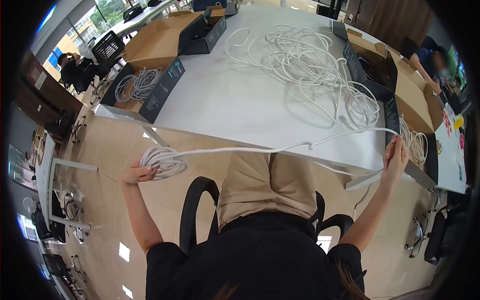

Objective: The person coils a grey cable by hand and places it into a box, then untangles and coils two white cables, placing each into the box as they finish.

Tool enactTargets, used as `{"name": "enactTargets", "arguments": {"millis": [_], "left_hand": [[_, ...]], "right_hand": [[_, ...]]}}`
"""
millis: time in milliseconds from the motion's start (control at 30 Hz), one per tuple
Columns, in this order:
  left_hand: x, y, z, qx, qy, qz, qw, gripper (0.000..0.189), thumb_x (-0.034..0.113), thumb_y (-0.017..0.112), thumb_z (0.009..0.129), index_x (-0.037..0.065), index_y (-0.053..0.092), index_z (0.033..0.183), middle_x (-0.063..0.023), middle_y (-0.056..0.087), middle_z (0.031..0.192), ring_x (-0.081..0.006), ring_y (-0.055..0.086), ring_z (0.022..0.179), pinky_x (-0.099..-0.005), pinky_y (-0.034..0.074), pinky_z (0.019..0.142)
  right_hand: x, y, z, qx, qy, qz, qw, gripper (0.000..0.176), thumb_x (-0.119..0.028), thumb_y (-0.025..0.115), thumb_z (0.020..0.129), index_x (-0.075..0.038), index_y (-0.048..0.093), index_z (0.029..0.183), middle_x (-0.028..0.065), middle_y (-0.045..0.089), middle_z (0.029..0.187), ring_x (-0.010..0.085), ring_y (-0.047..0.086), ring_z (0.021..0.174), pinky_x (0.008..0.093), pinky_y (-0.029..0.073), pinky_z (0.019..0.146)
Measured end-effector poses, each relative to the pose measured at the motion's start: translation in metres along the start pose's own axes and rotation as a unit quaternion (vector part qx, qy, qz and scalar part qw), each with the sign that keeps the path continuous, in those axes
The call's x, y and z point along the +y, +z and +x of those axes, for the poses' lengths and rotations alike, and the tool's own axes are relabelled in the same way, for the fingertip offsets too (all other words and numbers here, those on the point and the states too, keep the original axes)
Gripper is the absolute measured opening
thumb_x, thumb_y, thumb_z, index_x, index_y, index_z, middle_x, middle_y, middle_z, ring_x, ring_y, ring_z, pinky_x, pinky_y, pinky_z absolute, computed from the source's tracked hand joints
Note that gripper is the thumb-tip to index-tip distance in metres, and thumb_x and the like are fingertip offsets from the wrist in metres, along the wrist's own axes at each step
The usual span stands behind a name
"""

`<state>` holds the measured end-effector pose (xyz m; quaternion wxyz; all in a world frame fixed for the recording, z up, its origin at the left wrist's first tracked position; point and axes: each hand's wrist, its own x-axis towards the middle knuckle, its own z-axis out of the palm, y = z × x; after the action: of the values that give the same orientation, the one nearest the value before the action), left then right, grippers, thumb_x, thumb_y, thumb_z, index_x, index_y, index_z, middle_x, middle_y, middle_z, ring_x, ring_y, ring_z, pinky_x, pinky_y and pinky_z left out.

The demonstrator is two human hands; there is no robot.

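My left hand [138,171] is closed round a coiled bundle of white network cable [167,162], held off the table's front left edge. From that coil one strand runs across in front of me to my right hand [396,156], which pinches it near the right end of the table. A small kink or knot shows in the strand between the hands. On the table lies a loose, tangled heap of the same white cable [300,55], with a plug end [344,120] near its lower side.
A black box [165,90] with coiled cable [140,86] stands at the table's left, another box [212,35] behind it. Open boxes [417,90] line the right side, with more coiled cable [415,142]. Another person [431,65] is at the far right. Chair armrests [197,200] flank me.
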<state>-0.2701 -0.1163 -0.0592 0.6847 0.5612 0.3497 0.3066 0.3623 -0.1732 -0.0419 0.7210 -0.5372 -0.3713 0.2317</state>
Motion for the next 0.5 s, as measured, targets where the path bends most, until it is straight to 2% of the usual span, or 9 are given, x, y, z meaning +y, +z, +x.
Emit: {"name": "enactTargets", "arguments": {"millis": [67,100,200,233,267,333,400,467,500], "left_hand": [[-0.002,0.012,0.012,0.001,0.045,-0.042,0.998,0.024,0.022,0.054,0.087,-0.001,0.048,0.087,0.0043,0.038,0.048,-0.0017,0.026,0.032,-0.0183,0.018,0.034],[0.000,0.022,0.020,0.014,0.064,-0.077,0.995,0.024,0.023,0.052,0.089,-0.001,0.048,0.088,0.0051,0.036,0.046,-0.0017,0.025,0.032,-0.0185,0.018,0.034],[0.019,0.062,0.036,0.013,0.107,-0.096,0.990,0.025,0.025,0.046,0.093,0.001,0.046,0.088,0.0065,0.031,0.042,-0.0015,0.023,0.031,-0.0186,0.018,0.033],[0.025,0.078,0.039,0.017,0.113,-0.084,0.990,0.025,0.026,0.046,0.093,0.001,0.046,0.087,0.0063,0.032,0.043,-0.0014,0.024,0.031,-0.0184,0.018,0.033],[0.031,0.095,0.042,0.020,0.118,-0.071,0.990,0.025,0.026,0.046,0.093,0.002,0.046,0.087,0.0061,0.032,0.043,-0.0013,0.024,0.030,-0.0181,0.018,0.033],[0.044,0.129,0.053,0.001,0.114,-0.079,0.990,0.025,0.027,0.046,0.093,0.003,0.045,0.086,0.0058,0.032,0.042,-0.0010,0.024,0.030,-0.0171,0.017,0.033],[0.053,0.151,0.063,-0.049,0.102,-0.139,0.984,0.026,0.028,0.046,0.093,0.003,0.044,0.086,0.0058,0.033,0.042,-0.0010,0.024,0.030,-0.0170,0.017,0.033],[0.048,0.157,0.071,-0.115,0.125,-0.218,0.961,0.029,0.032,0.043,0.095,0.004,0.043,0.085,0.0053,0.035,0.041,-0.0016,0.026,0.028,-0.0165,0.019,0.032],[0.047,0.158,0.075,-0.161,0.138,-0.253,0.944,0.030,0.033,0.041,0.095,0.004,0.043,0.085,0.0049,0.036,0.041,-0.0021,0.027,0.028,-0.0165,0.019,0.032]], "right_hand": [[-0.006,-0.002,-0.014,-0.023,0.018,-0.022,0.999,0.025,-0.026,0.045,0.095,-0.008,0.053,0.079,-0.0037,0.042,0.051,0.0004,0.032,0.039,0.0165,0.019,0.032],[-0.010,-0.013,-0.017,-0.120,0.043,-0.071,0.989,0.026,-0.024,0.044,0.096,-0.004,0.054,0.083,0.0006,0.051,0.058,0.0033,0.044,0.045,0.0174,0.031,0.037],[0.003,0.007,-0.032,-0.137,-0.012,-0.286,0.948,0.028,-0.023,0.043,0.095,0.001,0.056,0.096,0.0078,0.062,0.077,0.0133,0.059,0.068,0.0258,0.047,0.059],[-0.005,0.023,-0.043,-0.099,-0.150,-0.416,0.891,0.029,-0.023,0.044,0.094,0.003,0.055,0.103,0.0101,0.062,0.089,0.0189,0.059,0.082,0.0311,0.045,0.072],[-0.021,0.051,-0.061,-0.056,-0.281,-0.531,0.798,0.033,-0.023,0.046,0.093,0.004,0.054,0.110,0.0125,0.062,0.101,0.0246,0.058,0.095,0.0364,0.044,0.084],[-0.026,0.070,-0.088,-0.188,-0.266,-0.272,0.906,0.035,-0.020,0.051,0.089,0.002,0.053,0.116,0.0154,0.059,0.110,0.0291,0.054,0.105,0.0403,0.039,0.090],[-0.032,0.097,-0.114,-0.301,-0.239,-0.130,0.914,0.034,-0.016,0.049,0.089,0.003,0.052,0.118,0.0165,0.058,0.108,0.0286,0.055,0.101,0.0410,0.039,0.088],[-0.022,0.115,-0.118,-0.267,-0.361,-0.248,0.858,0.029,-0.016,0.044,0.092,0.002,0.056,0.112,0.0143,0.060,0.092,0.0230,0.059,0.086,0.0362,0.044,0.076],[-0.014,0.120,-0.121,-0.266,-0.271,-0.195,0.904,0.027,-0.016,0.045,0.092,0.000,0.057,0.109,0.0125,0.059,0.084,0.0201,0.057,0.077,0.0338,0.043,0.070]]}}
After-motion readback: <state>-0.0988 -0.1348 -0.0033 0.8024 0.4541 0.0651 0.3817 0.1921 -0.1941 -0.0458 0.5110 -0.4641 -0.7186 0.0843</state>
